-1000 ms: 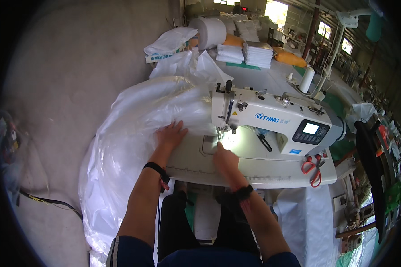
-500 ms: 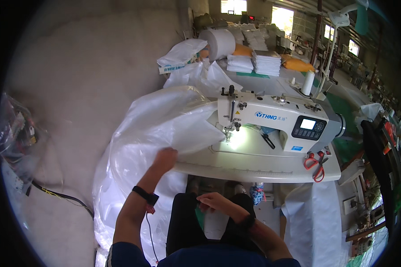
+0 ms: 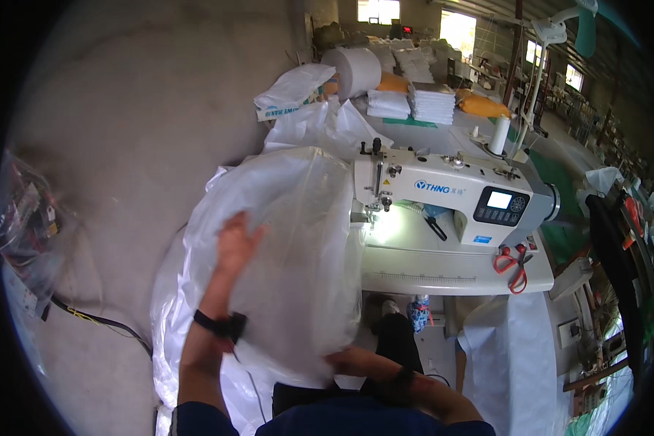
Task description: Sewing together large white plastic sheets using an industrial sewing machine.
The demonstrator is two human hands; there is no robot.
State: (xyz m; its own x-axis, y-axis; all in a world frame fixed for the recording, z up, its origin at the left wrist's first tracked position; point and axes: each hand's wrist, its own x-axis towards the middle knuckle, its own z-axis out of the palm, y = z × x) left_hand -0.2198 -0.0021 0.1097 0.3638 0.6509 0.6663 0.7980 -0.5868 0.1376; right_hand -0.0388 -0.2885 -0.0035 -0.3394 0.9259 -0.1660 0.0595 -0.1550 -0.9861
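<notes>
A large translucent white plastic sheet [image 3: 298, 240] billows from the left end of the sewing machine table down over my lap. My left hand [image 3: 236, 243] lies against its left part, fingers spread and slightly blurred. At its lower right edge is my right hand [image 3: 352, 360], also blurred; the sheet hides its fingertips, so their grip does not show. A white sewing machine [image 3: 443, 182] stands just right of the sheet. Its lamp lights the needle area [image 3: 374, 221], where the sheet's right edge comes close to the presser foot.
Red-handled scissors [image 3: 516, 270] rest at the table's right end, and a dark snipper [image 3: 436, 228] lies under the machine arm. Behind stand a thread cone [image 3: 498, 136], a big white roll [image 3: 352, 71] and folded white stacks [image 3: 432, 104]. A dark cable [image 3: 102, 318] crosses the floor at left.
My left hand has moved up and left, and its fingers have opened out. The sheet has swung over the table's left part and my lap. My right hand now meets its lower edge.
</notes>
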